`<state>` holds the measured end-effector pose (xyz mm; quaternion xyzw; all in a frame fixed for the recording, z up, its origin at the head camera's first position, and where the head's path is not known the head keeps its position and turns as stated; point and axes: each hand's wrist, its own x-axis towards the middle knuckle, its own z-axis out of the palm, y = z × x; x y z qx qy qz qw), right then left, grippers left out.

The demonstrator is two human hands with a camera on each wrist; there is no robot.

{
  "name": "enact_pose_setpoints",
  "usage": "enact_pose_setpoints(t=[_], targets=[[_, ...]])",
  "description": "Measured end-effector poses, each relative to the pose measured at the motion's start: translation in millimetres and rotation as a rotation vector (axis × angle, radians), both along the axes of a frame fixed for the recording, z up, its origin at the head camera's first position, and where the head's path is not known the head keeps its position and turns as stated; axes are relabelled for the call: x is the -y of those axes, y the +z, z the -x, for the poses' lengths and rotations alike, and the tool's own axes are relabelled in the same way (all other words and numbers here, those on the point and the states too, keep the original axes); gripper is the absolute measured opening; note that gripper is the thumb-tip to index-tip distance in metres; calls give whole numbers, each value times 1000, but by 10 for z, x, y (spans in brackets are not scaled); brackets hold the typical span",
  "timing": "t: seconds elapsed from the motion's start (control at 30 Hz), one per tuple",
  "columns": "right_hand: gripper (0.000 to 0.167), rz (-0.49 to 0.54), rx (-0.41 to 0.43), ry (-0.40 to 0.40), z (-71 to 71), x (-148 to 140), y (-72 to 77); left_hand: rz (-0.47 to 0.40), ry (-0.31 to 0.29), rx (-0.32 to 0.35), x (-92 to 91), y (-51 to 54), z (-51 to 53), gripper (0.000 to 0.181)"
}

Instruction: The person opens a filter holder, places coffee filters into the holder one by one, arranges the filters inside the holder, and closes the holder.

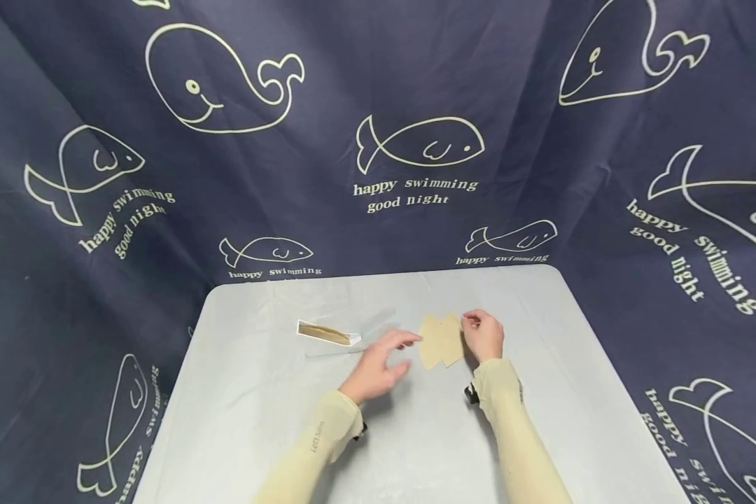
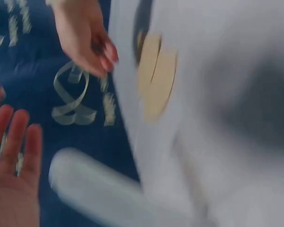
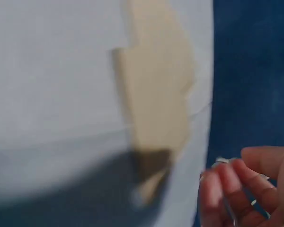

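Tan, paper-like pieces (image 1: 439,341) with notched, pointed outlines lie flat and overlapping on the grey-white tabletop (image 1: 416,434). To their left, my left hand (image 1: 378,365) hovers with fingers extended and thumb apart, holding nothing. Its fingertips come close to the left edge of the pieces; contact cannot be told. On the other side, my right hand (image 1: 484,334) is beside their right edge, fingers loosely bent. In the right wrist view, those fingers (image 3: 232,184) are apart from the tan pieces (image 3: 158,90) and nothing shows in them.
Left of my left hand lies a narrow white-edged container (image 1: 329,333) with a brown inside. A faint see-through shape surrounds it. A dark blue curtain (image 1: 327,189) with fish and whale drawings hangs behind and beside the table. Both wrist views are blurred.
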<state>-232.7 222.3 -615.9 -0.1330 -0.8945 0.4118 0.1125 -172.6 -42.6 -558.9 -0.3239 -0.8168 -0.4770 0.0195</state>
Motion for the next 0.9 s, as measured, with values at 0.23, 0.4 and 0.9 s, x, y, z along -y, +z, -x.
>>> enact_pose_setpoints(t=[0.23, 0.4, 0.9], targets=[[46, -159, 149, 87, -138, -29, -258, 315, -90, 97, -359, -314, -9, 45], [46, -139, 149, 54, -128, -33, -311, 388, -99, 96, -402, -456, 23, 45], [26, 134, -43, 80, -131, -141, -77, 224, -2, 47, -233, -245, 37, 39]])
